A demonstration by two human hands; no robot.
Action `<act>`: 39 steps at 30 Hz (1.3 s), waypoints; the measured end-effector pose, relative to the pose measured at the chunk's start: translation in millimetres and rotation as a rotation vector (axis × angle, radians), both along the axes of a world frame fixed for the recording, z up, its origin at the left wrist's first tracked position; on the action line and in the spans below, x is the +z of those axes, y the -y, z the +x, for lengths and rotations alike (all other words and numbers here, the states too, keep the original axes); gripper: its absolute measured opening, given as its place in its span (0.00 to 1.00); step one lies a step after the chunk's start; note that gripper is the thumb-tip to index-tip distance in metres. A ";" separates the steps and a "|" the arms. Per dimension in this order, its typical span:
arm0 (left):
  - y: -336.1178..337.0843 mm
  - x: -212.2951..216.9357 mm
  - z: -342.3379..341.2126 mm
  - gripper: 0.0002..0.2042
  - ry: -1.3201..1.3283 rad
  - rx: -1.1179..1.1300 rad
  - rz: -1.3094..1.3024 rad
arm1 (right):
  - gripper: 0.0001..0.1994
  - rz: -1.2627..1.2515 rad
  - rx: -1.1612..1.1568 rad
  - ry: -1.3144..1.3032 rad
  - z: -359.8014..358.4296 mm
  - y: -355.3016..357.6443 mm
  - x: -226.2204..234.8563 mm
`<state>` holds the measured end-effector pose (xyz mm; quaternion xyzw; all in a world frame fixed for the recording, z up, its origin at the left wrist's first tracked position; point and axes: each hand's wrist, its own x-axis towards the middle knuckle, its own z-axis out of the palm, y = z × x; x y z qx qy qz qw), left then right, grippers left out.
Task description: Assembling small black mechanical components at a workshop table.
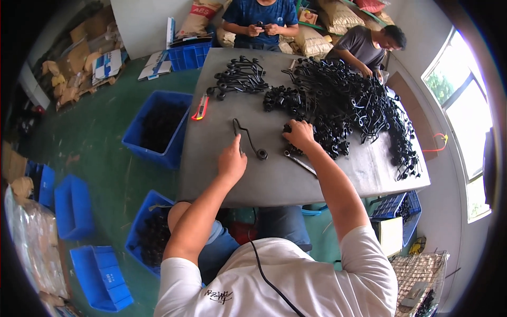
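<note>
Rods with looped ends [240, 76] lie side by side at the far left of the table [274, 179], roughly aligned, perhaps so that each can be lifted without tangling. Nearer the table's front edge, left of its middle, one bent black rod [252, 143] lies apart from them; the bare surface around it probably keeps its shape easy to see. The person's left hand [232, 162] meets it from the table's near side, index finger stretched along one leg, seemingly to steady it; whether the thumb pinches it cannot be told. The right hand [301, 134] is curled over small black parts [330, 140] around the table's middle, fingertips partly hidden, so whether it grips one cannot be told either. A silver spanner-like tool [301, 164] lies on the table's near half, likely for easy reach. A red box cutter [200, 107] rests by the table's left edge, apparently out of the way.
</note>
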<state>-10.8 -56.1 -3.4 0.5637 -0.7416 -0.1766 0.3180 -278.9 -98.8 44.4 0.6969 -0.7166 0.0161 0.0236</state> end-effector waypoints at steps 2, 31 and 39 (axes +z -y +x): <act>-0.7 7.9 5.1 0.31 0.042 0.001 0.029 | 0.23 -0.277 0.075 0.312 -8.6 7.0 -5.3; -40.1 18.9 -41.4 0.22 0.145 -0.504 -0.147 | 0.08 -0.353 0.273 0.522 39.8 -127.2 -36.6; -46.2 8.8 -52.1 0.21 0.045 -0.369 -0.197 | 0.04 -0.426 0.230 0.547 46.7 -144.9 -45.7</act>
